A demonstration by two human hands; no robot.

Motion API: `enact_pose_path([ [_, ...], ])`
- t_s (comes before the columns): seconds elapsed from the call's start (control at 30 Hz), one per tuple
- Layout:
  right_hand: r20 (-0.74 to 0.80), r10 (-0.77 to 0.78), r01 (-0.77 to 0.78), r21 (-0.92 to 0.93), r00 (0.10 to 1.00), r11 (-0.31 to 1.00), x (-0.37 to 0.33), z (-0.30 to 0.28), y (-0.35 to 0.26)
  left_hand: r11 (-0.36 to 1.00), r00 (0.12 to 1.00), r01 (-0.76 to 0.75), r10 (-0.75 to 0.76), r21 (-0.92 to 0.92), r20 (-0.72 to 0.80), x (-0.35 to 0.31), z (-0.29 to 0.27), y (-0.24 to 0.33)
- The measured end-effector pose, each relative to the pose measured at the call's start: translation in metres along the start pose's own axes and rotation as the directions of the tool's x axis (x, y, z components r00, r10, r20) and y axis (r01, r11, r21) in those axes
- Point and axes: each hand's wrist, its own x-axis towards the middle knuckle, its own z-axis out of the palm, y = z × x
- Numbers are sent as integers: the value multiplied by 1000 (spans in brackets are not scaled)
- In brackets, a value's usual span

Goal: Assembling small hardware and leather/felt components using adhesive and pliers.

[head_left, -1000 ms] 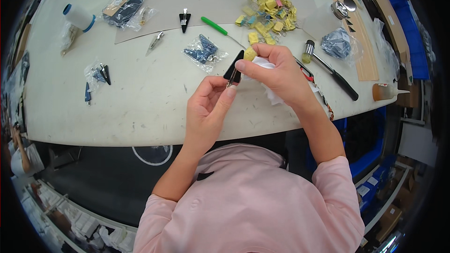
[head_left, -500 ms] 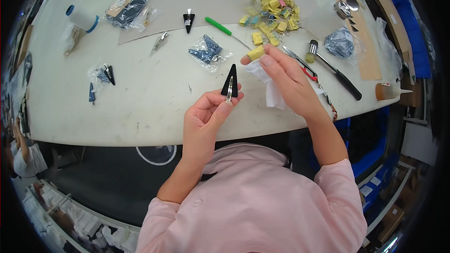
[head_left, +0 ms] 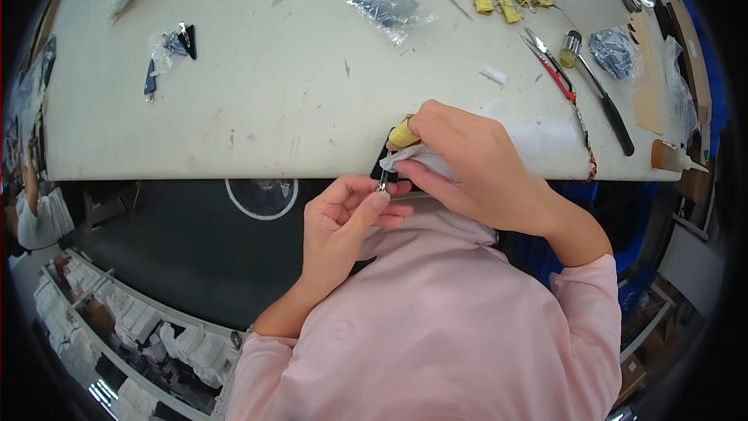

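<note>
My left hand (head_left: 347, 214) pinches the metal lower end of a black clip (head_left: 384, 169); my right hand (head_left: 467, 160) clamps a white cloth (head_left: 417, 157) over it. Clip stands near-vertical at the table (head_left: 273, 109) edge.

The person wears a pale pink long-sleeved top with sleeves pushed up the forearms; both hands are bare, without gloves, rings or watch.

A small black clip (head_left: 384, 174) with a metal end, partly wrapped in white cloth (head_left: 421, 160), at the table's near edge.
</note>
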Motion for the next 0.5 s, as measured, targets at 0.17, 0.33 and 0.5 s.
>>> enact_pose_path([
  [0.17,16,-19,20,-51,1000,998,2,12,0,995,992,-97,98,19,-83,1,-9,-25],
  [0.33,18,-87,88,-48,996,995,6,12,-8,986,978,-162,165,36,-127,6,-7,-27],
  [0.5,78,-167,183,-318,983,930,12,17,-15,980,977,-200,199,-7,-79,10,-9,-30],
])
